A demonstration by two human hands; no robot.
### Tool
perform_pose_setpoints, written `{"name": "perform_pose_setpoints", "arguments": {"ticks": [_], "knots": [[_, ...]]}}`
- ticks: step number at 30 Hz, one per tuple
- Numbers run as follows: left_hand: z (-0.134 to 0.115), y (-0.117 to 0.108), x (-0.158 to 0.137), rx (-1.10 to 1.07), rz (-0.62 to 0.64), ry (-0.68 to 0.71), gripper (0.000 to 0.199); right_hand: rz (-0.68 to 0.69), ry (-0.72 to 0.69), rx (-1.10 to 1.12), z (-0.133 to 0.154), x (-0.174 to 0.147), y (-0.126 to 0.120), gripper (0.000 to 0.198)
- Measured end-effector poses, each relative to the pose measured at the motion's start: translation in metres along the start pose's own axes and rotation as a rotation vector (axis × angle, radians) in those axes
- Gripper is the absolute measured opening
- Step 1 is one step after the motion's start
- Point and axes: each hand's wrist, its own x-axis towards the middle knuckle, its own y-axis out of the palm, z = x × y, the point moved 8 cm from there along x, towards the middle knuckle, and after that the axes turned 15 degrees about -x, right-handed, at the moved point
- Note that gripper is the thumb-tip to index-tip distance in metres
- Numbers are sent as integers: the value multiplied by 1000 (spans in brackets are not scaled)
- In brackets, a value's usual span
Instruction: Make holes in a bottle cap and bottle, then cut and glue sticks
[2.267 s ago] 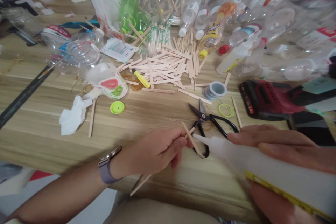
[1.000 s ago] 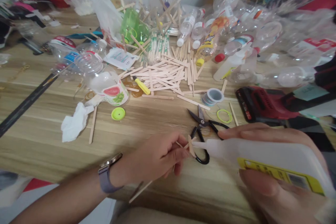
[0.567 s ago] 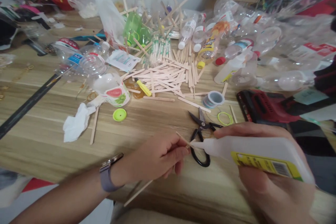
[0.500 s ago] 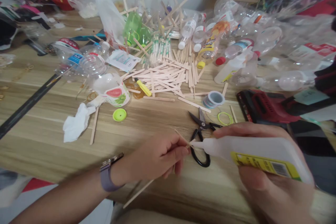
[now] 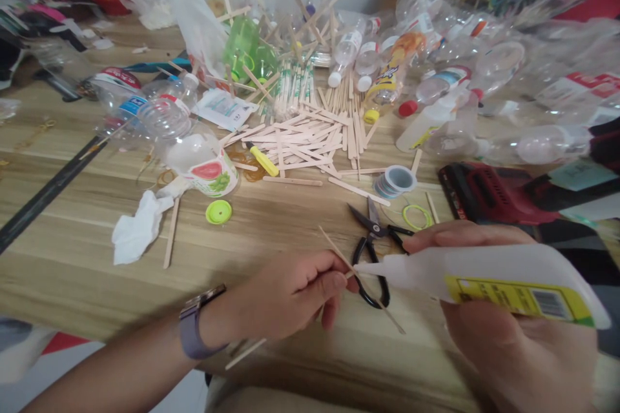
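My left hand (image 5: 303, 293), with a watch on its wrist, pinches thin wooden sticks (image 5: 330, 242) that cross at the fingertips. One slants down to the right over the scissors' handle; another pale stick end (image 5: 246, 353) shows below the wrist. My right hand (image 5: 523, 352) is wrapped round a translucent white glue bottle (image 5: 484, 264) with a yellow label. The bottle lies nearly level, its narrow nozzle at the crossing of the sticks; whether glue is coming out cannot be seen. Black-handled scissors (image 5: 376, 230) lie partly open on the table just beyond my hands.
A heap of craft sticks (image 5: 300, 142) lies mid-table, with a yellow marker (image 5: 263, 160) beside it. Nearby are a wire spool (image 5: 394, 181), a green lid (image 5: 219, 211), crumpled tissue (image 5: 138, 229) and a red power tool (image 5: 494, 193). Plastic bottles (image 5: 527, 145) crowd the back right.
The bottle and my right hand have shifted slightly right. The slanting stick now reaches out below the nozzle, and the stick end under my left wrist shows shorter.
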Motion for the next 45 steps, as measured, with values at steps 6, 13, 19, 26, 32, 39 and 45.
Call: {"name": "perform_pose_setpoints", "arguments": {"ticks": [6, 13, 19, 26, 32, 39, 45], "knots": [[-6, -6, 0, 85, -70, 76, 30, -10, 71, 20, -7, -2, 0, 38], [-6, -5, -3, 84, -82, 85, 31, -1, 84, 17, -9, -2, 1, 35], [-8, -5, -3, 108, -71, 92, 31, -50, 124, 58, -16, -4, -2, 34], [-4, -4, -1, 107, -71, 53, 30, -15, 123, 56, -10, -4, 4, 33], [-6, -8, -1, 120, -91, 85, 31, 22, 149, 51, -10, -2, 8, 33], [-5, -8, 0, 135, -88, 86, 33, -15, 236, 138, -25, -8, 5, 35], [-5, -9, 0, 163, -96, 72, 33, -69, 310, 177, -28, -9, 3, 32]]}}
